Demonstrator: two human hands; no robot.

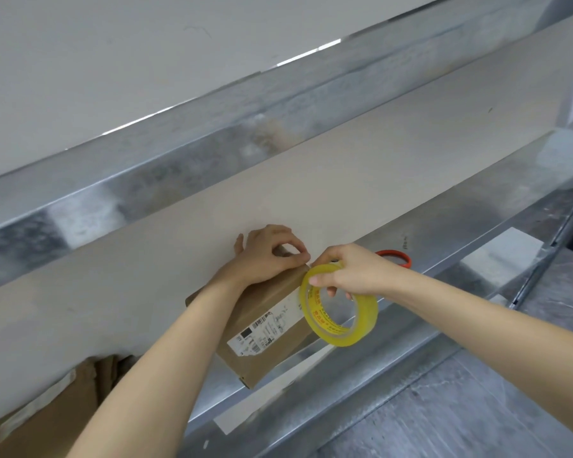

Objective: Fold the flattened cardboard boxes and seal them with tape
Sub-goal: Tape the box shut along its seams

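I'm seeing soft even light, glare streaking along the metal ledge, edges bending, far corners blurring.

Left hand on cardboard box, tape roll in right hand

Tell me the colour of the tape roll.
The tape roll is translucent yellow with red print inside, seen in the head view.
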